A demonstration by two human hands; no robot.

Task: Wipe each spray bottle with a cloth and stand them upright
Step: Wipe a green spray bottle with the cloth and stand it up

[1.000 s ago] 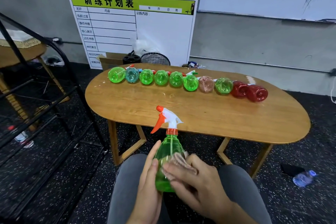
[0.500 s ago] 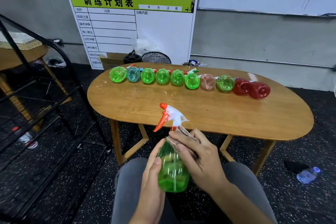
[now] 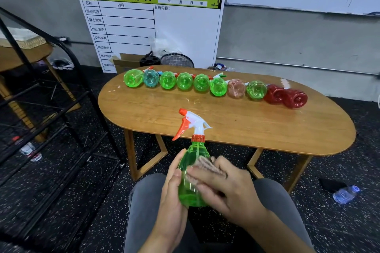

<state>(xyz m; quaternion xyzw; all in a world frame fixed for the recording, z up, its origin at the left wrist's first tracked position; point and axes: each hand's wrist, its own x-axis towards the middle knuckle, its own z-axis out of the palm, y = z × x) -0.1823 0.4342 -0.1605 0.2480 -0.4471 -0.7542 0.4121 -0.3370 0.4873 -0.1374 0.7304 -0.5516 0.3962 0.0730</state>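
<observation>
Green translucent plastic marks the spray bottle [image 3: 192,176] held upright above the person's lap, in front of the near edge of the oval wooden surface [image 3: 236,123]; its white and orange trigger head points left. The left hand [image 3: 171,193] is wrapped along the bottle's left side, its grip clasped on the body. The right hand [image 3: 224,187] presses a beige woven cloth [image 3: 205,165] against the bottle's right shoulder, fingers curled over the cloth. Ten more plastic spray bottles [image 3: 216,88], green, teal, pink and red, are laid on their sides in a row along the far edge of the surface, bases toward the camera. Bare wood lies between that row and the near edge. A black metal rack [image 3: 51,113] stands just left of the surface.
</observation>
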